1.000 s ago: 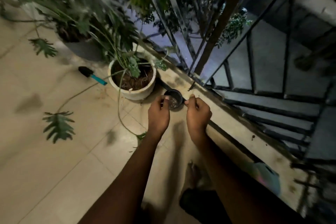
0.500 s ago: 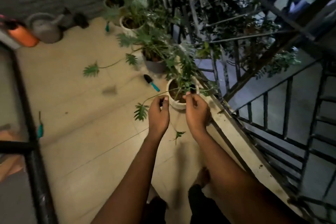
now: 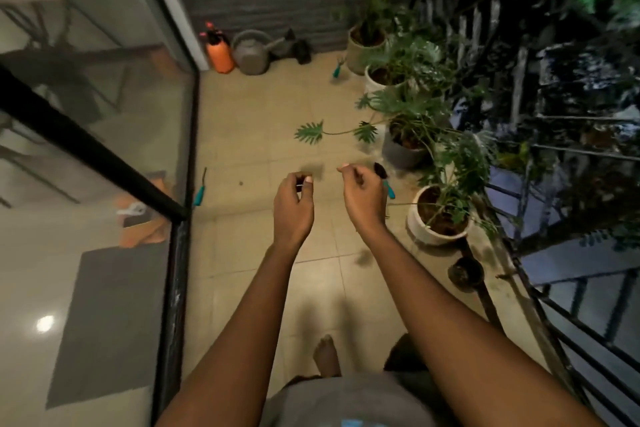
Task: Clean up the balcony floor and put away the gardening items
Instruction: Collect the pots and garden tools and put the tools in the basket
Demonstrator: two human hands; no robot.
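Note:
My left hand (image 3: 294,206) and my right hand (image 3: 363,199) hover side by side above the tiled floor (image 3: 252,135), fingers curled against the thumbs with nothing visible in them. A trowel (image 3: 382,173) with a black blade and teal handle lies on the floor just behind my right hand. A second teal-handled tool (image 3: 200,191) lies by the glass door. A teal hand rake (image 3: 337,68) stands further off near the pots. A small black pot (image 3: 465,272) sits on the ledge to the right.
Potted plants line the railing (image 3: 571,322): a white pot (image 3: 420,230), a grey pot (image 3: 401,156), two more behind. An orange sprayer (image 3: 219,54) and grey watering can (image 3: 251,54) stand by the back wall. A glass door (image 3: 104,156) runs along the left. A leafy stem (image 3: 309,131) trails over the floor.
My hands have let go of the small black pot, which now sits on the ledge. The view has risen and turned left, taking in the whole balcony floor.

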